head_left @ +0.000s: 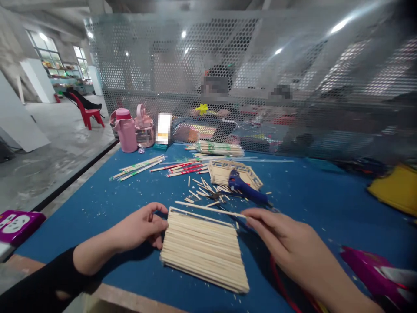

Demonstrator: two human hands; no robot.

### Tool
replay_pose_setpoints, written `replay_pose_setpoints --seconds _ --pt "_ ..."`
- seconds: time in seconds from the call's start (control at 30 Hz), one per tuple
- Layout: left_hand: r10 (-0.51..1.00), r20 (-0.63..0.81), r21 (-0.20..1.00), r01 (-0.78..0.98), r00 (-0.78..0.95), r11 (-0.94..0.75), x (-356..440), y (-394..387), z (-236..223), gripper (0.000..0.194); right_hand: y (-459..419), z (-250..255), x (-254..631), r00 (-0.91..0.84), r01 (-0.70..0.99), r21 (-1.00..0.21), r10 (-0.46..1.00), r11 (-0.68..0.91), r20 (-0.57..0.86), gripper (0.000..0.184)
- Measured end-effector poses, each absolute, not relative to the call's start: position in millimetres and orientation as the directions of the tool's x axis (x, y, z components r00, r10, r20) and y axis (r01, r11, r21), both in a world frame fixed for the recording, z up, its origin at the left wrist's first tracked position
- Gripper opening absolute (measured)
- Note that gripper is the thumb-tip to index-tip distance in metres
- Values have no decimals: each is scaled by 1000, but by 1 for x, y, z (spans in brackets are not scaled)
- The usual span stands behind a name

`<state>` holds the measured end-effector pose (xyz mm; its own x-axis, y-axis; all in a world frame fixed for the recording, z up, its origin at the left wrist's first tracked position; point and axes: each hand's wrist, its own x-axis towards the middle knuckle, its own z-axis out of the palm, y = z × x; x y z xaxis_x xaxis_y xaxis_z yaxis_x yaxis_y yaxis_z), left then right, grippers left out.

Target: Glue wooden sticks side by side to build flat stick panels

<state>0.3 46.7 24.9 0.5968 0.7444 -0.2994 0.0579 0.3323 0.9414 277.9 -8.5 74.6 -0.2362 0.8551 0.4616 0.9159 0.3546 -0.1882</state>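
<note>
A flat panel of glued wooden sticks (205, 250) lies on the blue table mat (309, 200) in front of me. My left hand (140, 228) pinches the panel's left edge with thumb and fingers. In my right hand (286, 245), a single long thin stick (208, 209) is pinched at its right end and lies across the panel's far edge. Just beyond it rests a blue glue gun (246, 189) on a small stick-built frame (234, 173), amid several short stick offcuts (203, 189).
Loose and wrapped chopstick bundles (220, 148) lie further back, with a pink jug (125, 129) and pink bottle (144, 126). A perforated metal screen (247, 74) walls off the far side. Purple objects sit at the left edge (16, 224) and right corner (378, 271). A yellow item (395, 189) lies at right.
</note>
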Motion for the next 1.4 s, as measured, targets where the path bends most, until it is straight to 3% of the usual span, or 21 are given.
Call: replay_pose_setpoints --seconds 0.17,0.27,0.4,0.5,0.7,0.8,1.0,1.4 --pt "808 -248 969 121 535 217 -4 43 21 36 -22 49 280 -83 888 -398 931 231 355 25" --pt "884 -140 968 248 446 28 0 53 34 25 -19 46 279 -75 885 -413 941 215 329 25" --pt "943 113 898 375 314 -232 9 75 49 17 -14 54 276 -95 889 -406 954 210 286 25" --pt "931 216 855 404 294 -326 9 83 49 15 -13 54 275 -107 882 -418 957 217 270 23" --pt "926 158 799 507 342 -324 -5 78 37 16 -7 42 276 -145 885 -399 956 241 254 21" --pt "882 212 747 513 420 -424 -6 78 37 16 -4 40 276 -181 884 -381 949 272 256 21" --pt "769 278 681 446 576 -581 -3 76 37 33 -4 38 280 -206 877 -376 941 300 269 22" --pt "730 291 607 470 619 -641 -2 72 38 35 -4 35 281 -208 887 -360 947 288 244 20"
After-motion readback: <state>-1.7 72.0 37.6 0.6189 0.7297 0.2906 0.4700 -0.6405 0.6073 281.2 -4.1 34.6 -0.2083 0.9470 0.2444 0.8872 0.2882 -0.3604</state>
